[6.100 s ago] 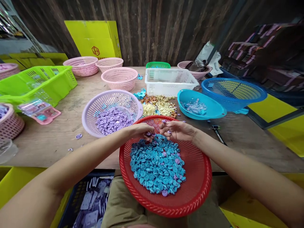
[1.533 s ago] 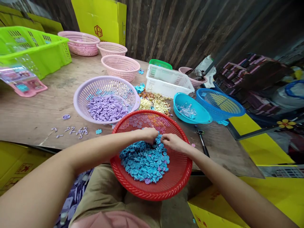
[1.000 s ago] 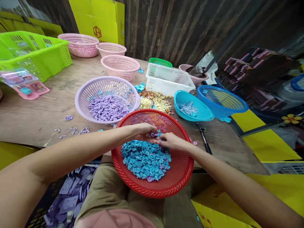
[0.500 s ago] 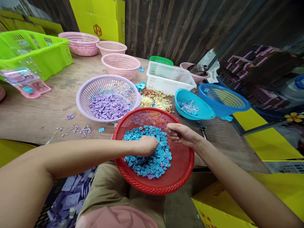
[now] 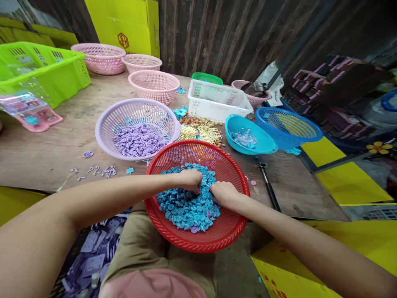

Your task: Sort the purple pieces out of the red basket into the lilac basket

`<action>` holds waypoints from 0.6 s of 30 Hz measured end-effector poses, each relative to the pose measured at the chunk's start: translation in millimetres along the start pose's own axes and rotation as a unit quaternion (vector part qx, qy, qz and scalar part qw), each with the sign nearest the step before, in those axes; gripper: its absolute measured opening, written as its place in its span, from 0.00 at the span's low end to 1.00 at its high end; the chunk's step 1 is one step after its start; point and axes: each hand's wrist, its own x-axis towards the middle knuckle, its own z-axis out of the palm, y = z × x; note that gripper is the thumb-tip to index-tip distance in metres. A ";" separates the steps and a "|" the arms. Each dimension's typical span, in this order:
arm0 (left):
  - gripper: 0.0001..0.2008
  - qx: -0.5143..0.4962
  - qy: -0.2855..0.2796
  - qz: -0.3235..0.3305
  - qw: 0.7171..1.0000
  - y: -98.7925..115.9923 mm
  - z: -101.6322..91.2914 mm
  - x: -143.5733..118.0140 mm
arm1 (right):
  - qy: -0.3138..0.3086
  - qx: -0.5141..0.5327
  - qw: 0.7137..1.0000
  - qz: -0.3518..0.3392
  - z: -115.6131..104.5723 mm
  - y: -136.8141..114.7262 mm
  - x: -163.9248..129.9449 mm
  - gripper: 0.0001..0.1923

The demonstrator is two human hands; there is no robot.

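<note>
2 hands in blue discs (red basket)

- red basket: round, mesh-walled, half on the bench edge, half over the lap.
- blue discs: small, swirl-faced, heaped inside, few purple among them.

The red basket at lower centre is glossy ribbed plastic mesh, and the blue discs in it are smooth moulded plastic with a dull sheen. The lilac basket to its upper left is paler, matt perforated plastic. The table is bare wood, rough, scuffed and stained. The wall along the top looks like dark weathered planks. The yellow box at upper left is matt cardboard.
</note>
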 end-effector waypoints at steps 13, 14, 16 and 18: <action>0.04 -0.609 -0.138 -0.027 0.781 -32.0 -22.2 -19.1 | 0.040 0.121 0.992 0.024 -6.6 14.9 6.4 0.05; 0.04 -0.627 -0.146 -0.028 0.765 -33.1 -22.9 -22.0 | 0.038 0.181 0.983 0.009 -10.7 19.0 7.4 0.03; 0.05 -0.658 -0.150 -0.031 0.737 -35.5 -24.8 -29.3 | -0.002 0.341 0.940 -0.026 -19.6 26.2 9.0 0.04; 0.06 -0.681 -0.135 -0.040 0.718 -37.8 -27.3 -38.3 | -0.081 0.513 0.853 -0.048 -28.3 30.2 10.2 0.07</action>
